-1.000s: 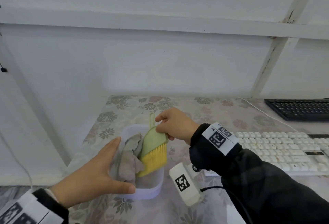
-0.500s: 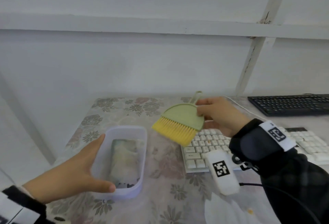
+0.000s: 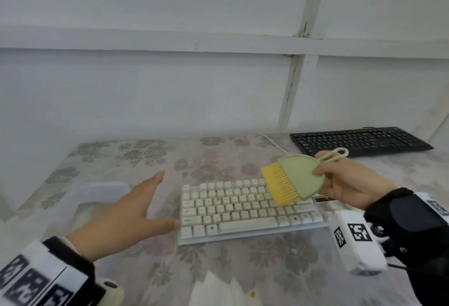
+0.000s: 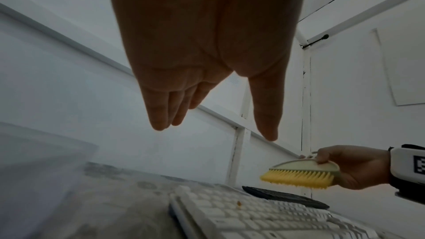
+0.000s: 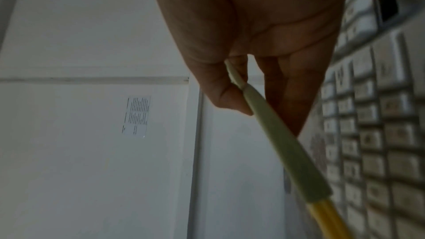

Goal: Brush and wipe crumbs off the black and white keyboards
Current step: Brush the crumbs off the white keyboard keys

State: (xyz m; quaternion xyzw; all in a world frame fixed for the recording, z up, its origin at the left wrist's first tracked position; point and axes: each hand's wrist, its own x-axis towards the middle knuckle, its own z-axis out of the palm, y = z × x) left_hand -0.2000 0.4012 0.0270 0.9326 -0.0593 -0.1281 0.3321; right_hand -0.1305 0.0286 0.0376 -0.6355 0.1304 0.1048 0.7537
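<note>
Since half a second ago the left hand (image 3: 126, 213) has let go of the plastic box (image 3: 73, 198) and now hovers flat with straight, spread fingers beside the white keyboard (image 3: 243, 211), holding nothing. Across from it, the right hand (image 3: 349, 181) pinches the green brush (image 3: 298, 179) by its handle, having carried it rightward; its yellow bristles hang just above the white keys, where a few crumbs (image 3: 218, 199) lie. Behind it, the black keyboard (image 3: 359, 140) rests on the floral tablecloth (image 3: 136, 155)
</note>
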